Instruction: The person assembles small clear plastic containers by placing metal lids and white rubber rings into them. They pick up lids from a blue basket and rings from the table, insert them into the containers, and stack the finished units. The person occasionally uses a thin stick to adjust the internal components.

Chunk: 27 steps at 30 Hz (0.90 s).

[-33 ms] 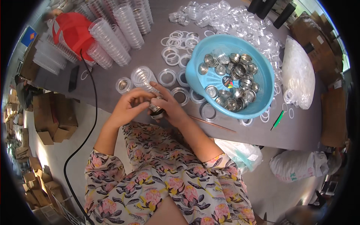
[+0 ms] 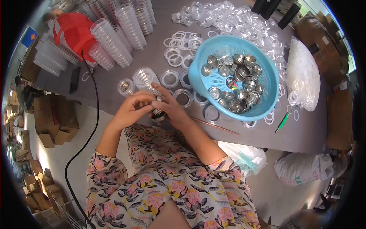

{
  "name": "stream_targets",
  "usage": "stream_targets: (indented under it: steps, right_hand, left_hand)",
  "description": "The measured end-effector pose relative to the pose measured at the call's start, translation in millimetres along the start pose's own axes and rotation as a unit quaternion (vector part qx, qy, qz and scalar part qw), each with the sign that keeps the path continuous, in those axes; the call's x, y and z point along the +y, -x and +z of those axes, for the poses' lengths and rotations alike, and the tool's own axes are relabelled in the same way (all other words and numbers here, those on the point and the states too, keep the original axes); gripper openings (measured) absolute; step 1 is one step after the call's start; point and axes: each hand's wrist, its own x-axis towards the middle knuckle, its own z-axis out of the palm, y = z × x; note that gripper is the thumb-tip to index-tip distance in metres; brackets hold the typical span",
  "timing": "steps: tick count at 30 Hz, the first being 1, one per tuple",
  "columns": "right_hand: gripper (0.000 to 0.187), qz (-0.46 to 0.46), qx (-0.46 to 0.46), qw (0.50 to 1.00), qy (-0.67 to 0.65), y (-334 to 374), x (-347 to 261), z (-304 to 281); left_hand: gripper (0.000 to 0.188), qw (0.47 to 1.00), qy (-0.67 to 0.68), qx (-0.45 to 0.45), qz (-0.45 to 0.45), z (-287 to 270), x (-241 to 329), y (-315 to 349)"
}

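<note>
Close to my body, just over the table's front edge, both hands meet around a small round silver metal cap (image 2: pixel 158 116). My right hand (image 2: pixel 171 108) is closed around it, with the thumb across its upper part. The fingers of my left hand (image 2: pixel 134 108) pinch at its left side and cover part of it. Beyond my hands lie a stack of clear plastic rings (image 2: pixel 145 78) and a ringed clear lid (image 2: pixel 126 87). To the right, a light blue plastic basket (image 2: pixel 195 76) holds several similar silver caps (image 2: pixel 244 71) and clear pieces.
Tall stacks of clear cups (image 2: pixel 111 42) and a red cap (image 2: pixel 74 34) with a visor stand at the back left. Loose clear cups (image 2: pixel 225 17) cover the far side. A thin brown stick (image 2: pixel 215 126), green-handled tool (image 2: pixel 282 123) and stuffed plastic bag (image 2: pixel 303 76) lie rightward.
The silver cap has tilted slightly between my fingers, and my right thumb has shifted a little. Everything else stays where it was.
</note>
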Motion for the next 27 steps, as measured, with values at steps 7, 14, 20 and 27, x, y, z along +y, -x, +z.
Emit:
stream_targets:
  steps: [7, 14, 20, 27]
  right_hand:
    - [0.076, -0.032, -0.002, 0.997, 0.073, 0, 3, -1]
    - [0.076, 0.017, -0.007, 1.000, 0.000, 2, -14, -4]
    - [0.076, -0.008, 0.101, 0.987, 0.124, -4, 4, -1]
    - [0.079, -0.148, 0.192, 0.885, 0.398, -17, 28, -12]
  left_hand:
    - [0.012, 0.995, 0.072, -0.066, -0.032, 0, 1, 3]
    - [0.009, 0.983, 0.082, 0.166, 0.015, -9, -4, 2]
    - [0.014, 0.863, -0.452, 0.168, 0.152, -19, 1, -27]
    - [0.019, 0.835, -0.529, 0.092, 0.124, -19, 5, -31]
